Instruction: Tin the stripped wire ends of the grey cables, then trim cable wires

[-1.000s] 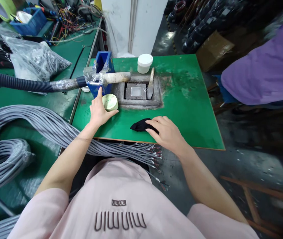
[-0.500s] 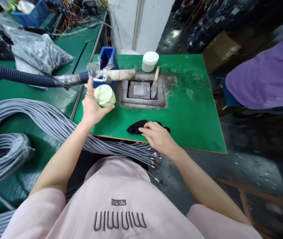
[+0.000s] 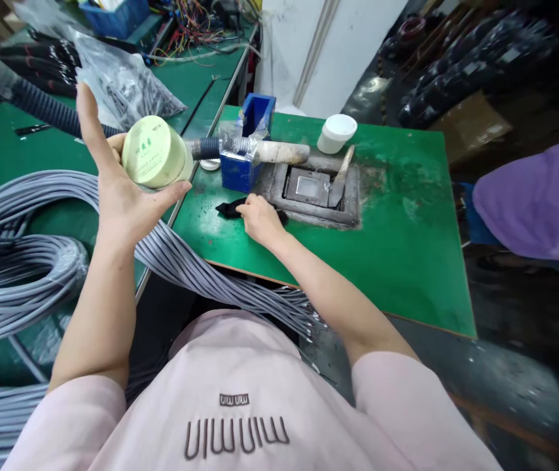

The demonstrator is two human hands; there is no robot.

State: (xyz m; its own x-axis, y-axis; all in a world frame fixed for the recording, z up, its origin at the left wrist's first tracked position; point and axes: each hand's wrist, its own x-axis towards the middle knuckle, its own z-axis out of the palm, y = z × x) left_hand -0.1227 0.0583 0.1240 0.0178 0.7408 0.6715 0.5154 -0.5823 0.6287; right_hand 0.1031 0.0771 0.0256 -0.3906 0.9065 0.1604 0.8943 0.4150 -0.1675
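Note:
My left hand (image 3: 125, 190) grips a round jar with a pale green lid (image 3: 154, 150), lifted above the bench. Pressed to the green tabletop (image 3: 402, 261), my right hand (image 3: 262, 221) holds a black cloth (image 3: 230, 209); part of it sticks out on either side of the fingers. Dark specks lie on the surface just left of the cloth. Beyond that hand is a metal-framed recess holding a solder pot (image 3: 306, 186), with a scraper (image 3: 342, 176) leaning in it. A white tub (image 3: 337, 133) stands behind the recess.
A corrugated hose (image 3: 48, 108) ends in a pale nozzle (image 3: 284, 152) resting across a blue bin (image 3: 240, 171). Grey cables (image 3: 191, 268) run along the near edge, with a coil (image 3: 29, 288) at left. A person in purple (image 3: 539, 196) is at the right.
My left hand has raised the jar off the bench and brought it left and nearer. My right hand has slid the black cloth left and farther away, toward the blue bin.

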